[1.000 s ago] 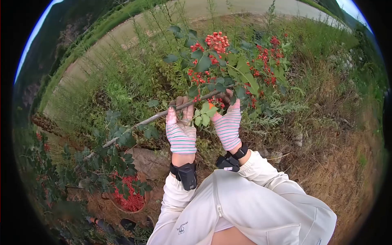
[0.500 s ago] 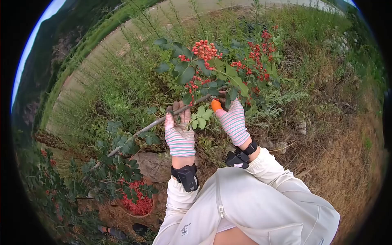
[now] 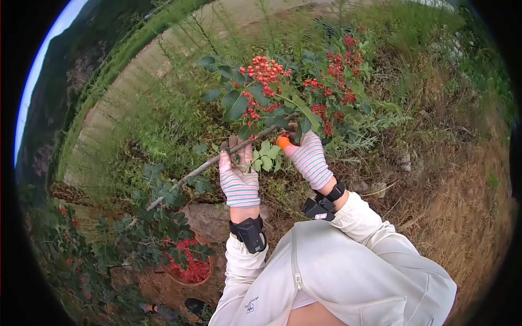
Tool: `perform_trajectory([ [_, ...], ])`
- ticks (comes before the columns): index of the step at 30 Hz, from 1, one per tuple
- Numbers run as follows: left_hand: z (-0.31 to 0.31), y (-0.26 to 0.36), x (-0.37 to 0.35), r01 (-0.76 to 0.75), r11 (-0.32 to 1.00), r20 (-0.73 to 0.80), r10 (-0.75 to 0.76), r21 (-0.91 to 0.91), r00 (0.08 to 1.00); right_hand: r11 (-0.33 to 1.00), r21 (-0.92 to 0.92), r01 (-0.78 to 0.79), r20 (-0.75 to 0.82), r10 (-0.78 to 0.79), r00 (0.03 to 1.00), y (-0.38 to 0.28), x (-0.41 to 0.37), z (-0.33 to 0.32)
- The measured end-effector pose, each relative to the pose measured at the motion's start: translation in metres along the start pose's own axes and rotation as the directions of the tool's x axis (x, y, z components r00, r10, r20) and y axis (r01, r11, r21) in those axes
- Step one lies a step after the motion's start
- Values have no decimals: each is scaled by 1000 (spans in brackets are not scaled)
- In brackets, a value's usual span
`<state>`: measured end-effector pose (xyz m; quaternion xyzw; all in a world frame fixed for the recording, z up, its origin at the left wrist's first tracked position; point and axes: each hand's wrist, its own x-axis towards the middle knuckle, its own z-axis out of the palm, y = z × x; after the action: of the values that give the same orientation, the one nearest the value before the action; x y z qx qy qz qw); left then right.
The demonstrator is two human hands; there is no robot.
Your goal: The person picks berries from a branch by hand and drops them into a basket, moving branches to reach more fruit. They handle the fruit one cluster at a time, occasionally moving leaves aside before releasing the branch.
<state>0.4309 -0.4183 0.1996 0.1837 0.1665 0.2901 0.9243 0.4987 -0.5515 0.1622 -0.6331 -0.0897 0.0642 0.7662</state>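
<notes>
A long grey branch (image 3: 196, 169) runs from lower left up to a leafy top with clusters of small red berries (image 3: 261, 70). My left hand (image 3: 238, 175), in a striped glove, is closed around the branch near its middle. My right hand (image 3: 308, 156), also in a striped glove, reaches into the leaves just right of the branch and holds a tool with an orange handle (image 3: 283, 142). The tool's working end is hidden among the leaves. More red berries (image 3: 340, 65) hang on twigs further right.
A basket (image 3: 189, 270) filled with red berries stands on the ground at lower left, partly behind leaves. A large stone (image 3: 209, 221) lies beside it. Tall grass and a pale dirt road (image 3: 136, 81) lie beyond; dry grass covers the slope on the right.
The view has shifted so the branch top and berries sit lower and further left. My right hand has tilted, and the tool's orange handle now shows. My left hand keeps its grip.
</notes>
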Motion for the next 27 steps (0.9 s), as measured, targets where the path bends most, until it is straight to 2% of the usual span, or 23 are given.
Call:
perform_trajectory([
  [2,5,0,-2,0,1000,-6,0,-4,1000,999,-39,-22,-67,20,998,10,2,0],
  [4,7,0,-3,-1,1000,-11,0,-8,1000,988,103,114,-16,-113,994,-2,-4,2],
  [5,7,1,-3,-6,1000,-22,6,-16,1000,988,106,116,-23,-114,993,-11,-9,2],
  [7,5,1,-1,-9,1000,-28,9,-23,1000,947,-315,58,-54,-79,995,-32,-16,2],
  [8,5,0,1,-13,1000,-46,12,-18,999,948,-313,58,-58,-81,995,-20,-12,3],
  [10,5,0,3,-15,1000,-61,14,-12,998,908,-366,206,-92,-255,963,21,2,5],
  [14,4,0,5,1,1000,-36,-2,-27,999,941,-288,178,-209,-243,947,32,6,20],
  [15,4,1,5,7,1000,-21,-7,-27,1000,959,-191,208,-302,-260,917,24,5,24],
  [17,6,0,4,-9,1000,-33,8,-14,999,997,8,75,-289,-69,955,1,3,17],
  [18,7,0,4,-24,1000,-44,24,-3,999,995,100,-16,-265,43,963,-2,8,11],
  [20,8,-1,4,-19,1000,-54,19,-10,998,942,335,-19,-149,73,986,14,6,2],
  [21,8,-1,3,-15,1000,-66,13,-19,998,942,335,-21,-143,73,987,23,4,-2],
  [22,10,-1,2,-21,1000,-68,19,-21,998,825,555,-105,-71,173,982,31,1,-5],
  [23,10,0,2,-19,1000,-54,18,-12,998,652,734,-189,24,254,967,38,-2,-9],
  [24,10,0,3,-18,1000,-41,18,-3,999,651,733,-196,31,256,966,39,-7,-14],
  [26,5,1,9,-19,1000,1,19,11,1000,538,803,-256,169,207,964,40,-14,-27],
  [27,2,2,13,-19,999,46,18,27,999,544,780,-310,264,164,950,43,-16,-34],
])
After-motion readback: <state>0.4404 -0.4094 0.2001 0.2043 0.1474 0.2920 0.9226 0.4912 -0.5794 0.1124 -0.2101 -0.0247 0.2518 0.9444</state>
